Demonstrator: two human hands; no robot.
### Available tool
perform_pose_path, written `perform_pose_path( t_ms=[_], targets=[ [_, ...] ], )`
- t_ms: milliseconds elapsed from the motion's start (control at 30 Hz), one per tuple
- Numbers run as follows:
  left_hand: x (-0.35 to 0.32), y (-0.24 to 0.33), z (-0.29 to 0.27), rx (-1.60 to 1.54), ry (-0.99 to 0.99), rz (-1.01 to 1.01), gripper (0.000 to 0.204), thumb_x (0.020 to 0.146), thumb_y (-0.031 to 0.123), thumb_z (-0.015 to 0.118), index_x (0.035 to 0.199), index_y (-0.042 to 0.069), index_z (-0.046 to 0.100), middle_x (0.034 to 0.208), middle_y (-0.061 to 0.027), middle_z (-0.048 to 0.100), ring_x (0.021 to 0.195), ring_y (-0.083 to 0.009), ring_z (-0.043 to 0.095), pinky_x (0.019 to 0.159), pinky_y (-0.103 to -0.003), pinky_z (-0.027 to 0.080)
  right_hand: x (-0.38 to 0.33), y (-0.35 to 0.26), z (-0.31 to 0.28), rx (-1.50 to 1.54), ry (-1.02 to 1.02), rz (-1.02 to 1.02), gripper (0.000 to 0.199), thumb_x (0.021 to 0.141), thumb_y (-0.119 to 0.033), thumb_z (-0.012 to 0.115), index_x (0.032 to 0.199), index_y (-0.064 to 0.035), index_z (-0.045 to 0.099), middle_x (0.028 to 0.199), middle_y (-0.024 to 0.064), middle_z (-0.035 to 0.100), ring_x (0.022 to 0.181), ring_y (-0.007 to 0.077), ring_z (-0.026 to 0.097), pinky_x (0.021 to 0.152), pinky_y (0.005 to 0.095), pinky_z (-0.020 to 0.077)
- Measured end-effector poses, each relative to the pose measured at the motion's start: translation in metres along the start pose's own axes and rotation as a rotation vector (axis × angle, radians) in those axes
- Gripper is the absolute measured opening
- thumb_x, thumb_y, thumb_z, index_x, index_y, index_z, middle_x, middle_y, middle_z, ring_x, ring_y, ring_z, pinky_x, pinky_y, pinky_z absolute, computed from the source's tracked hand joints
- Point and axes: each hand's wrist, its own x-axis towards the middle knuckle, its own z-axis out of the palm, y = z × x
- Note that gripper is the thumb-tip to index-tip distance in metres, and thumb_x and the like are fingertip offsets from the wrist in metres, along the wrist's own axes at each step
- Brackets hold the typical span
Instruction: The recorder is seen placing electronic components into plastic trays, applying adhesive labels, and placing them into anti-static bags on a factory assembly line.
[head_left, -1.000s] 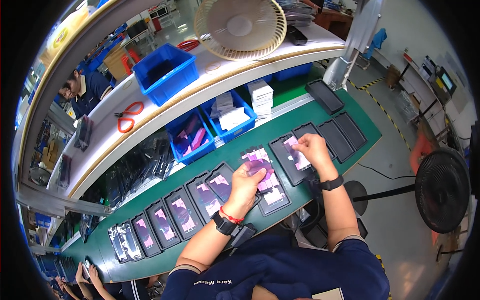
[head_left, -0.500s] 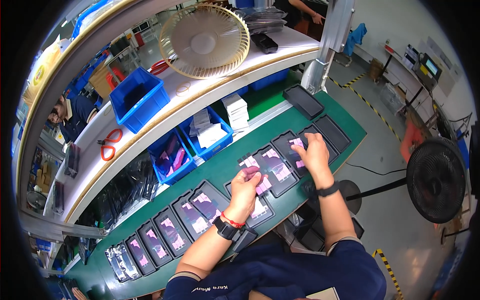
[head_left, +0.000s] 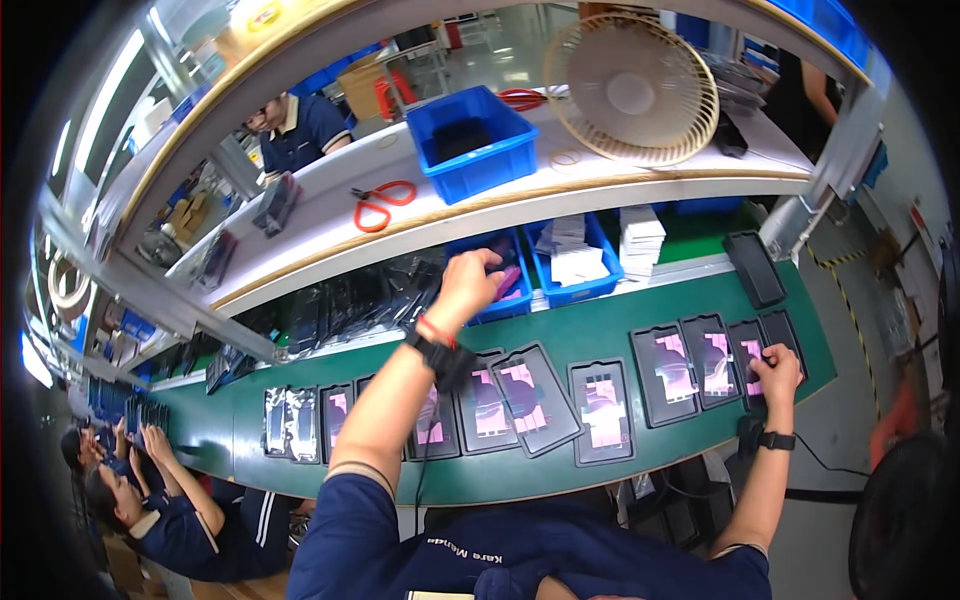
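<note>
My left hand (head_left: 468, 282) reaches over a blue bin (head_left: 515, 306) at the back of the bench. Its thumb and forefinger are apart, beside the thin pink-and-purple pieces (head_left: 511, 283) inside. Over at the right end, my right hand (head_left: 778, 372) has its fingertips closed at a pink sheet (head_left: 752, 354) in a black tray; part of that sheet is hidden by the fingers. Near the middle, another black tray (head_left: 586, 443) holds a pink-and-grey sheet (head_left: 604, 412). Two more filled trays (head_left: 652, 399) stand just left of my right hand.
A row of filled trays (head_left: 541, 396) runs leftward, ending at shiny silver packets (head_left: 290, 423). Behind are a bin of white cards (head_left: 578, 266), a white stack (head_left: 641, 236) and an upturned tray (head_left: 754, 268). Above, a shelf edge (head_left: 640, 188) carries red-handled scissors (head_left: 384, 205). Co-workers sit at left.
My left hand has left the trays and moved up to the blue bin of pink pieces. My right hand has shifted to a tray farther right. The whole view has turned left.
</note>
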Motion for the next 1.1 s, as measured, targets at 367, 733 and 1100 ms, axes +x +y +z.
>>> perform_pose_path(
  t_ms=[367, 733, 1100],
  targets=[
    [0.051, -0.059, -0.027, 0.26, -0.4, 0.127, 0.046, 0.075, 0.025, 0.068, 0.114, 0.004, 0.056, 0.112, -0.0172, 0.059, 0.108, -0.03, 0.055, 0.091, -0.036, 0.042, -0.021, -0.026, 0.005, -0.047, -0.099, 0.03, 0.064, 0.069, -0.023, 0.074, 0.126, -0.0123, 0.047, 0.128, 0.0156, 0.045, 0.119, 0.0344, 0.041, 0.097, 0.0476, 0.032],
    [0.058, -0.092, -0.039, -0.304, -0.371, 0.094, 0.036, 0.074, 0.012, 0.068, 0.107, 0.006, 0.058, 0.102, -0.0094, 0.065, 0.094, -0.0204, 0.06, 0.087, -0.03, 0.044, -0.034, -0.073, -0.001, 0.145, -0.003, -0.229, 0.041, 0.072, -0.018, 0.069, 0.109, -0.0061, 0.058, 0.119, 0.0163, 0.052, 0.11, 0.0327, 0.049, 0.096, 0.0452, 0.0308],
    [0.035, -0.059, -0.026, -0.778, 0.112, -0.08, 0.03, 0.085, 0.016, 0.059, 0.113, 0.005, 0.057, 0.101, -0.0091, 0.065, 0.082, -0.0175, 0.063, 0.072, -0.028, 0.047, -0.05, -0.138, -0.015, 0.398, -0.121, -0.492, 0.036, 0.071, -0.015, 0.068, 0.103, -0.0017, 0.059, 0.107, 0.0151, 0.059, 0.103, 0.0325, 0.054, 0.084, 0.0382, 0.0424]
  ],
)
